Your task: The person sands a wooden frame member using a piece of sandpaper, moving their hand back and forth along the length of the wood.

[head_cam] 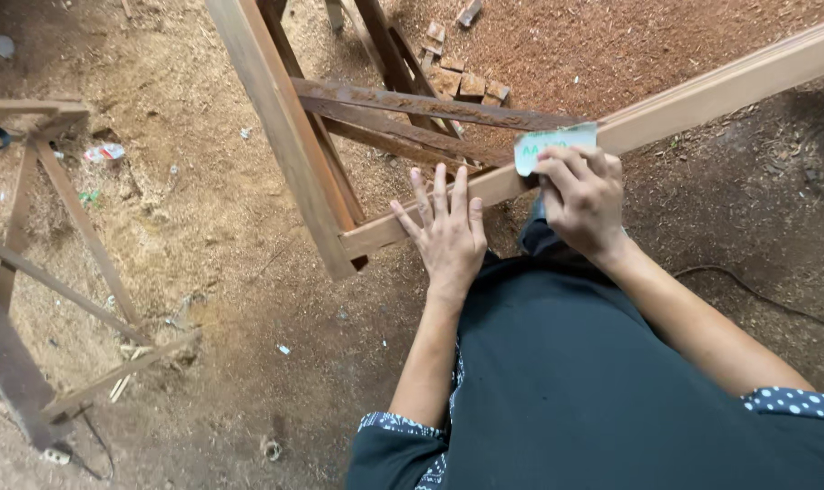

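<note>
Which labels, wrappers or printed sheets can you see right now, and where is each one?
Sandpaper sheet: pale, folded rectangle with green print on its back, pressed on the long wooden rail under the right hand.
Small wrapper: crumpled, white with red, lying on the sawdust floor at left, near a wooden frame.
No signs or screens in view.

Carpentry workshop — sawdust floor [203, 209], timber frames [276, 109]
</note>
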